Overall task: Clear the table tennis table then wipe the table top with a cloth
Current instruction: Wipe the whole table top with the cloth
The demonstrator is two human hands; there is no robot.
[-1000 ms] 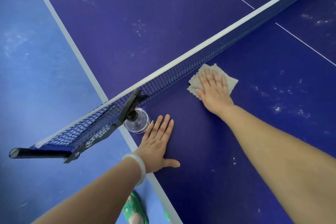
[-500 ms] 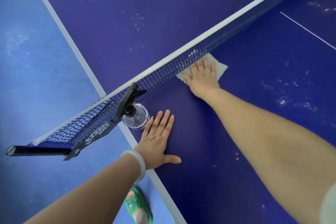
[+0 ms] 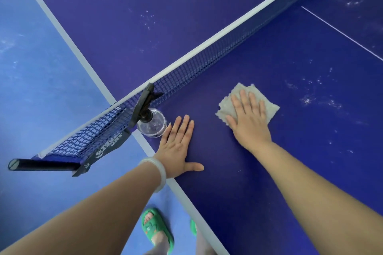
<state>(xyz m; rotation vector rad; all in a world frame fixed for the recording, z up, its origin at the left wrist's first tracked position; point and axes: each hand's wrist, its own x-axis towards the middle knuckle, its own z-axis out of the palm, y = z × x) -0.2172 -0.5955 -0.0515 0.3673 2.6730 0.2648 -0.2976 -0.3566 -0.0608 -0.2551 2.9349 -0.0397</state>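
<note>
A grey cloth [image 3: 267,102] lies flat on the dark blue table top [image 3: 300,151], a short way on the near side of the net. My right hand [image 3: 249,119] presses on the cloth with straight, spread fingers. Near the table's white side edge, my left hand [image 3: 178,145] rests flat on the table top, fingers straight and thumb out. A pale bangle sits on that wrist. Whitish smudges mark the table to the right of the cloth.
The blue net [image 3: 207,62] runs diagonally across the table, held by a black clamp post [image 3: 143,103]. A clear spray bottle [image 3: 152,123] stands by the post, just beyond my left fingertips. Blue floor lies to the left; green sandals [image 3: 156,231] show below.
My right hand has slid the cloth back from the foot of the net toward me and to the right. My left hand has stayed planted.
</note>
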